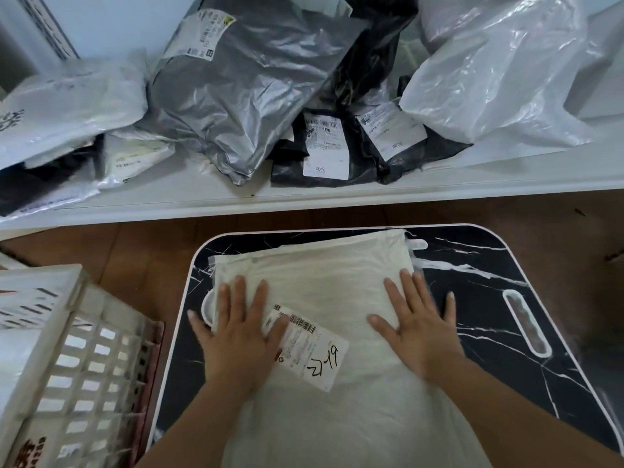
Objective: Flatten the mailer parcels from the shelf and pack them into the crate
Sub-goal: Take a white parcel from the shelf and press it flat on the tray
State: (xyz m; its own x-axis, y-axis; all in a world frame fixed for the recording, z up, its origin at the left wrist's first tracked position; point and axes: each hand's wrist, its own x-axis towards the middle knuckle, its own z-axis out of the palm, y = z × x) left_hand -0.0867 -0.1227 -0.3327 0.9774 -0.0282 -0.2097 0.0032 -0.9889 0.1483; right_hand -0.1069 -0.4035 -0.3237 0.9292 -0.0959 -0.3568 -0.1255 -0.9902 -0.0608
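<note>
Closest to us, our two bare arms reach out over a soft white plastic mailer bag (324, 292) that lies flat on a small black table with white marble lines (489, 265). Our left hand (236, 336) presses down on the left side of the bag. Its fingers are straight and spread apart, and the thumb sticks out over the bag's left edge. Two fingers rest on the white paper label with black numbers (309, 349). Our right hand (418, 329) presses flat on the right side of the bag, fingers also straight and spread, with the little finger past the bag's right edge, over the table. The bag lies under both palms, not pinched. A white plastic crate with slots (77, 366) stands just left of the table. Farther away, a long white shelf (304, 194) holds a crinkly grey mailer bag (243, 96), black mailer bags (354, 143) and white mailer bags (499, 79), all puffy.
</note>
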